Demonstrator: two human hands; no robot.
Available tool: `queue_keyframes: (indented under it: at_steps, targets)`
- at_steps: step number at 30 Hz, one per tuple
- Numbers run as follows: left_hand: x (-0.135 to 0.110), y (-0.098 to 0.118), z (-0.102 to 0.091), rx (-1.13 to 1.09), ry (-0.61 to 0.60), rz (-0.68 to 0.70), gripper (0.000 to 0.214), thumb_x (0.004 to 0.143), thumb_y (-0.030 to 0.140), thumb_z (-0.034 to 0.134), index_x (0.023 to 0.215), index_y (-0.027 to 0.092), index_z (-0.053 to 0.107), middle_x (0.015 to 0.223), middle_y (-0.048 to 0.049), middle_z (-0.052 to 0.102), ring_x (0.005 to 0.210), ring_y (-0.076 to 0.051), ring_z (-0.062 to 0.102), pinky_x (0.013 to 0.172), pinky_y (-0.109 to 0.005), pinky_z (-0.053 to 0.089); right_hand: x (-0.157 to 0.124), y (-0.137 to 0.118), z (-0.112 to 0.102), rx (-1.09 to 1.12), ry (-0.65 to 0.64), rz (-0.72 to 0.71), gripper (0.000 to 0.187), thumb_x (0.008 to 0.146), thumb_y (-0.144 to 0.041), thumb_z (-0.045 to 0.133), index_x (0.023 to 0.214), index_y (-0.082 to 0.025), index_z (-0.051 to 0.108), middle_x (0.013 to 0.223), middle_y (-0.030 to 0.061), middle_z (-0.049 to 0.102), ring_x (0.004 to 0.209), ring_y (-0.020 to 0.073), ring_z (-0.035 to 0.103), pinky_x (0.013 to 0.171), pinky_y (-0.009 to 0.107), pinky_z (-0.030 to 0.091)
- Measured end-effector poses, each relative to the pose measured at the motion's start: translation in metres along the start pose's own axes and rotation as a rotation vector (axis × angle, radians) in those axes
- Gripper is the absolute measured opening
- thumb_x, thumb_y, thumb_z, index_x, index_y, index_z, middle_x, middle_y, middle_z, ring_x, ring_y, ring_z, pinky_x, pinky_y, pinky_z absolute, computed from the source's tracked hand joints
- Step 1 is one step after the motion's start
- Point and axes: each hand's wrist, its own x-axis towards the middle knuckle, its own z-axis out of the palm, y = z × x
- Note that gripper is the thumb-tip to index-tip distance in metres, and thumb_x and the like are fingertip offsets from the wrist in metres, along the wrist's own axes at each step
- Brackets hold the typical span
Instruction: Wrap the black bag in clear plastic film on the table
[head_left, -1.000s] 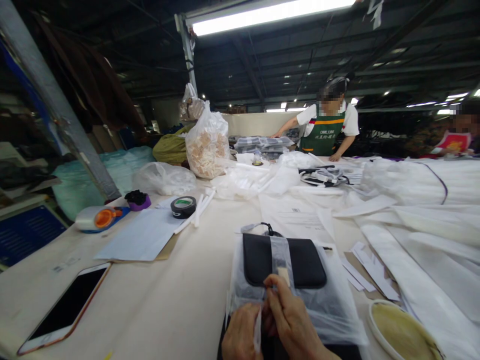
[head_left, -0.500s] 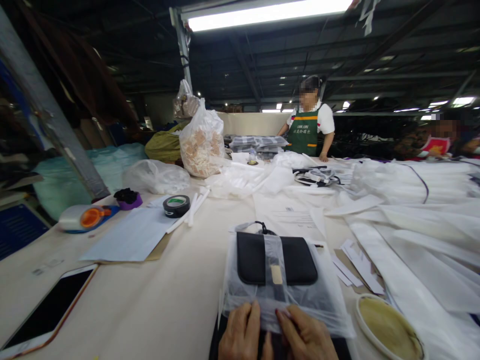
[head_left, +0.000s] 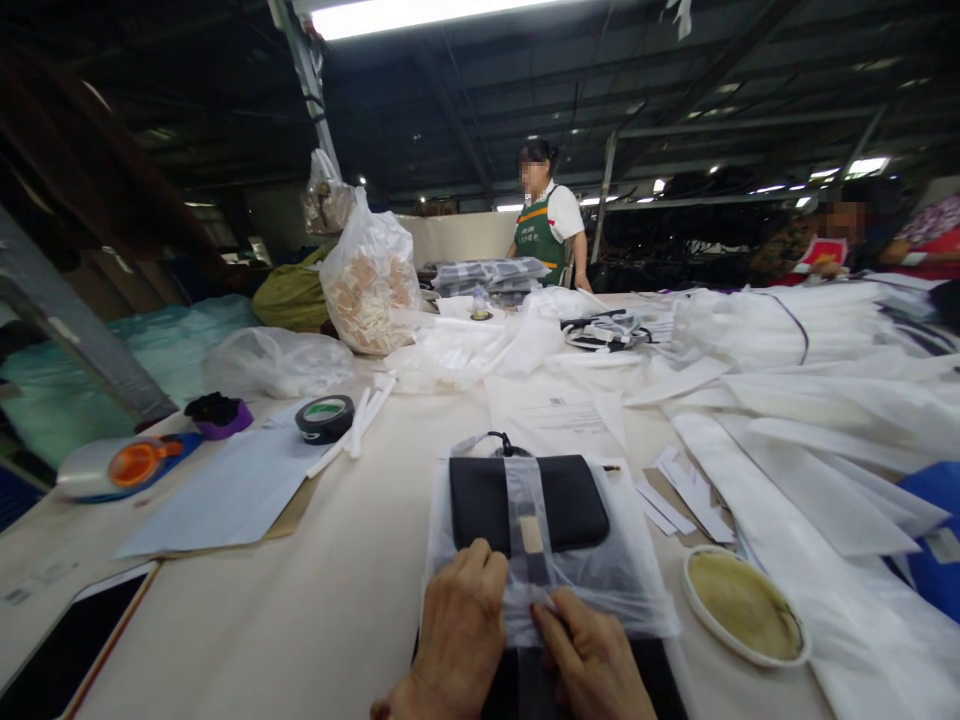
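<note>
Head view, 1 camera: I see the black pouch on a translucent sheet, near table edge. Right hand pinches sheet; left hand curls over it, fingertips hidden, can't tell grip. Uneven pulling could tear or crease thin film.

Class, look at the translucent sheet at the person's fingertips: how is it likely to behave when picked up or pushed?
The translucent sheet is probably floppy, since soft creases run across it near the right hand. It is likely light for its size, as it looks thin. Pushed, it would probably wrinkle, judging by those creases.
</note>
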Motion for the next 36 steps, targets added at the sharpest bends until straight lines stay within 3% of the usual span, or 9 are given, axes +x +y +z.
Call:
queue_keyframes:
  at_steps: [4,9,13,16,19,24,30,36]
  targets:
    - [0.023,0.001,-0.018,-0.057,-0.351,-0.096,0.031,0.079,0.003,0.035,0.075,0.016,0.063,0.080,-0.0085,0.064,0.070,-0.019,0.061,0.056,-0.026,0.036,-0.004,0.010,0.006,0.067,0.052,-0.094,0.036,0.090,-0.046,0.030,0.065,-0.022,0.040,0.054,-0.0033,0.046,0.043,0.0105,0.048,0.045,0.019,0.037]
    - [0.046,-0.001,-0.034,-0.134,-0.520,-0.081,0.021,0.072,0.010,0.050,0.074,0.017,0.069,0.073,-0.0062,0.069,0.072,-0.017,0.063,0.057,-0.023,0.038,-0.007,0.025,0.020,0.120,0.139,-0.205,0.035,0.090,-0.046,0.031,0.069,-0.022,0.046,0.054,-0.0053,0.041,0.041,0.0073,0.042,0.038,0.014,0.032]
    - [0.055,0.001,-0.043,-0.168,-0.648,-0.054,0.016,0.069,0.013,0.056,0.074,0.017,0.071,0.067,-0.0042,0.068,0.063,-0.015,0.062,0.051,-0.020,0.038,-0.008,0.031,0.033,0.118,0.281,-0.237,0.038,0.090,-0.047,0.030,0.068,-0.022,0.047,0.051,-0.0058,0.039,0.037,0.0066,0.037,0.034,0.014,0.028]
    - [0.059,0.006,-0.047,-0.165,-0.718,-0.029,0.011,0.067,0.015,0.061,0.072,0.017,0.071,0.062,-0.0018,0.066,0.056,-0.014,0.061,0.046,-0.018,0.037,-0.007,0.033,0.037,0.108,0.317,-0.248,0.040,0.090,-0.047,0.027,0.068,-0.022,0.048,0.051,-0.0056,0.041,0.036,0.0060,0.038,0.034,0.014,0.028]
    - [0.061,0.010,-0.046,-0.130,-0.743,0.004,0.013,0.061,0.010,0.062,0.069,0.016,0.070,0.060,-0.0031,0.066,0.055,-0.016,0.061,0.047,-0.020,0.038,-0.007,0.033,0.034,0.107,0.287,-0.247,0.040,0.091,-0.047,0.026,0.068,-0.022,0.046,0.051,-0.0055,0.041,0.036,0.0059,0.039,0.034,0.013,0.028]
    - [0.061,0.011,-0.045,-0.059,-0.711,0.097,0.022,0.057,0.004,0.054,0.069,0.016,0.068,0.075,-0.0083,0.069,0.076,-0.024,0.064,0.057,-0.026,0.042,-0.008,0.030,0.025,0.099,0.152,-0.269,0.034,0.092,-0.039,0.026,0.070,-0.021,0.044,0.056,-0.0048,0.045,0.041,0.0053,0.045,0.039,0.012,0.032]
    - [0.060,0.006,-0.046,0.007,-0.719,0.180,0.021,0.058,0.007,0.051,0.069,0.018,0.066,0.077,-0.0069,0.069,0.077,-0.024,0.064,0.057,-0.026,0.041,-0.007,0.025,0.029,0.150,0.241,-0.276,0.033,0.091,-0.037,0.029,0.065,-0.021,0.041,0.053,-0.0057,0.044,0.036,0.0043,0.044,0.037,0.012,0.030]
    - [0.044,-0.004,-0.034,0.083,-0.616,0.278,0.026,0.071,0.007,0.036,0.078,0.016,0.060,0.083,-0.0098,0.064,0.086,-0.025,0.059,0.072,-0.033,0.041,-0.004,0.022,0.026,0.139,0.304,-0.327,0.035,0.092,-0.036,0.032,0.063,-0.020,0.041,0.048,-0.0074,0.044,0.032,0.0035,0.041,0.036,0.013,0.029]
